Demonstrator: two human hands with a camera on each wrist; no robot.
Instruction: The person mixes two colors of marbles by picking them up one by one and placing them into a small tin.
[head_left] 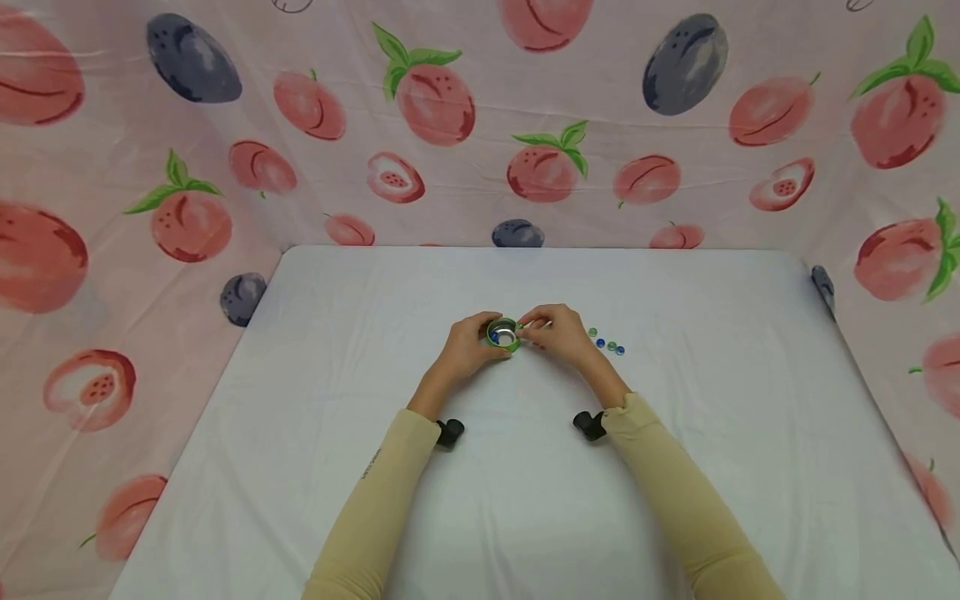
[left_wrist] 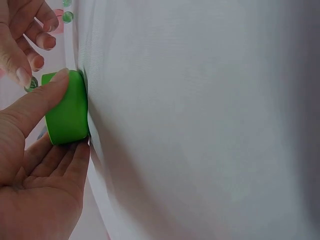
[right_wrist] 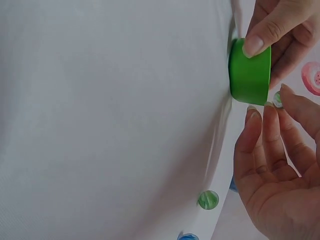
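A small round green container (left_wrist: 69, 114) with a shiny metallic inside stands on the white table. My left hand (head_left: 467, 346) grips it, thumb on the near side and fingers round the far side. In the head view a blue marble (head_left: 495, 337) shows inside it. My right hand (head_left: 557, 335) pinches a green marble (right_wrist: 278, 99) between thumb and fingertip, right at the container's rim. To the right of that hand several loose green and blue marbles lie on the table, among them a green marble (right_wrist: 208, 200) and a blue marble (head_left: 620, 351).
The white cloth-covered table (head_left: 495, 500) spreads out on all sides of the hands. A pink fruit-print curtain (head_left: 465, 183) hangs behind it and along both sides. A black wrist camera (head_left: 450, 433) sits at the left wrist, another black camera (head_left: 589, 425) at the right.
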